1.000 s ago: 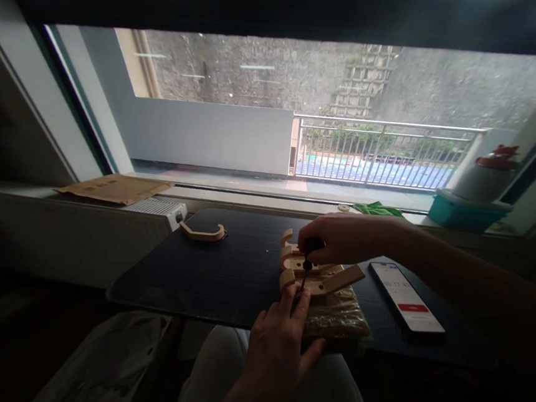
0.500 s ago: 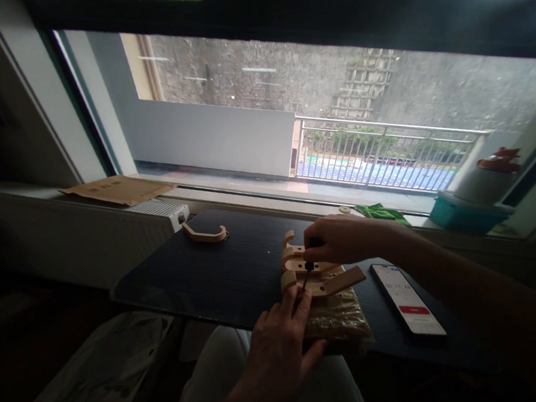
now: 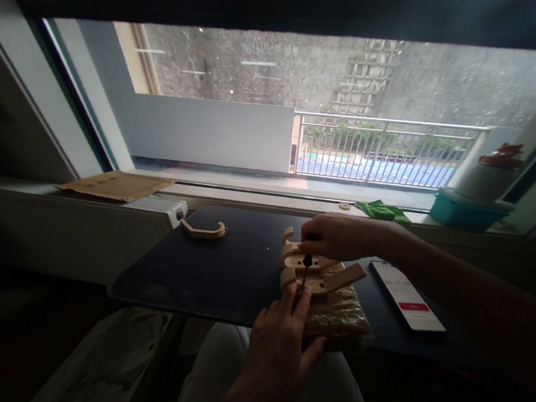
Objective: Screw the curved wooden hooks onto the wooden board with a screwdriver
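Observation:
My right hand (image 3: 330, 236) is closed around the dark handle of a screwdriver (image 3: 307, 265). The shaft slants down to the nearest wooden hook (image 3: 329, 283), its tip hidden by my left fingertips. My left hand (image 3: 280, 334) presses index and middle fingertips on that hook by the shaft, while its thumb lies lower, against a package wrapped in shiny clear film (image 3: 339, 320). Under my right hand, more pale wooden hooks with dark screw holes (image 3: 294, 262) lie side by side on the package. Apart from these, a single wooden hook (image 3: 207, 232) rests at the table's far left.
A phone (image 3: 408, 298) showing a timer lies right of the package on the dark table (image 3: 185, 277). On the sill are a green cloth (image 3: 381, 211), a teal container (image 3: 468, 211) and a brown envelope (image 3: 116, 185). A radiator (image 3: 156, 206) adjoins the table's left.
The right hand and screwdriver handle have shifted very slightly left, with the tip still at the same hook. My left hand stays in place. The view has tilted a little downward.

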A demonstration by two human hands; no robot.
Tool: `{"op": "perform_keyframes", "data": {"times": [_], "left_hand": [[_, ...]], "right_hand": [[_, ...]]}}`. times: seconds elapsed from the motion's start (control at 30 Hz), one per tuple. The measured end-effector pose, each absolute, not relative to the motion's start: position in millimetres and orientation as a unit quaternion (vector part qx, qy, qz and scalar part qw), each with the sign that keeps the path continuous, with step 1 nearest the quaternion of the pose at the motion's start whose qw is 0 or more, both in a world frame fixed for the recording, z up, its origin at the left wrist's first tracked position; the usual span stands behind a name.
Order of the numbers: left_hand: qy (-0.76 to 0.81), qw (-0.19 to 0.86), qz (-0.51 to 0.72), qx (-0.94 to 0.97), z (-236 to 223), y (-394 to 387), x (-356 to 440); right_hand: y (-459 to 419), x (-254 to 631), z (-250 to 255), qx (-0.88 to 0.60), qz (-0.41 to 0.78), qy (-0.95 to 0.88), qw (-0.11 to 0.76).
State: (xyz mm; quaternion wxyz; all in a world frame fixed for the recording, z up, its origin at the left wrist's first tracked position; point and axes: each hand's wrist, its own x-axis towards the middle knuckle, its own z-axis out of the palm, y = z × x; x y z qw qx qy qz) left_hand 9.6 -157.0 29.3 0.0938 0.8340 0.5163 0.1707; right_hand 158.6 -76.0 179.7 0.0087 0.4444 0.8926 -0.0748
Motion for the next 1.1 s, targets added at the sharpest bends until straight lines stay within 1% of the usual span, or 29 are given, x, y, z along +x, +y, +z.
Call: {"op": "perform_keyframes", "data": {"times": [0.07,0.13,0.27,0.43,0.67,0.9,1.1], "left_hand": [[0.517,0.090,0.170,0.834,29,-157,10],[0.515,0.086,0.171,0.836,29,-157,10],[0.514,0.085,0.172,0.836,28,-157,10],[0.505,0.090,0.179,0.840,26,-156,9],[0.510,0.083,0.180,0.837,26,-156,9],[0.512,0.084,0.174,0.837,26,-157,9],[0.508,0.087,0.175,0.839,26,-156,9]], "right_hand": [[-77,158,180,0.453,-0.067,0.889,0.005],[-79,157,182,0.456,-0.063,0.888,0.020],[-80,158,187,0.426,-0.071,0.901,0.041],[-79,158,184,0.421,-0.087,0.902,0.037],[-76,156,175,0.447,-0.074,0.892,-0.002],[-80,161,185,0.439,-0.043,0.897,0.023],[-79,165,184,0.416,-0.061,0.907,0.032]]}}
